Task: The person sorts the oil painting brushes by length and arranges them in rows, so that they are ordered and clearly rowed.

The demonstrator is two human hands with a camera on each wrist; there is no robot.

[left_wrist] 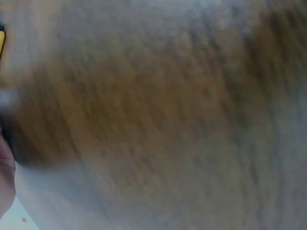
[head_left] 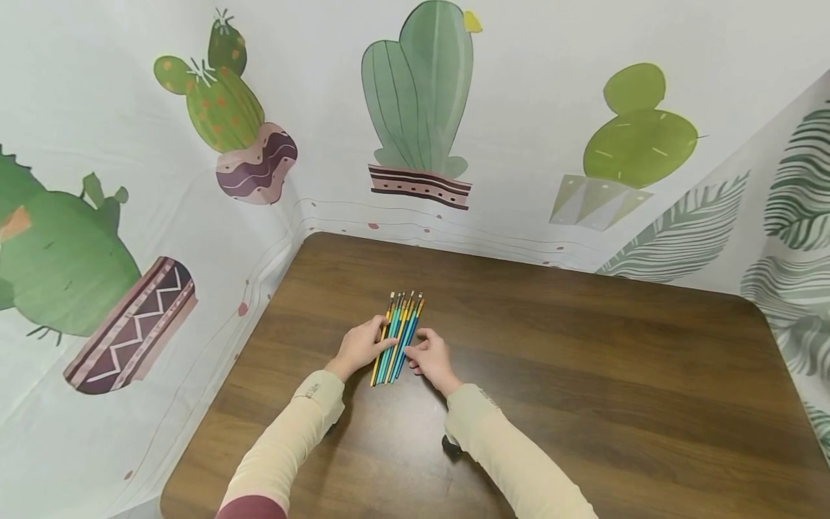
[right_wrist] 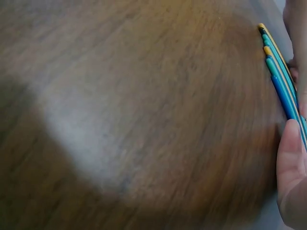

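The left hand (head_left: pixel 359 347) grasps the brushes (head_left: pixel 402 335) lying under its thumb, while the right hand's (head_left: pixel 433 362) thumb touches their other edge, whether gripping I cannot tell.

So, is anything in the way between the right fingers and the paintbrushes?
Nothing visible is. The right fingers are right up against the blue edge of the paintbrushes. The left fingers are at the opposite, yellow edge, so they aren't in between.

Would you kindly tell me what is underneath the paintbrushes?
Wood-grain tabletop shows around the paintbrushes; the area directly beneath them is covered and cannot be seen.
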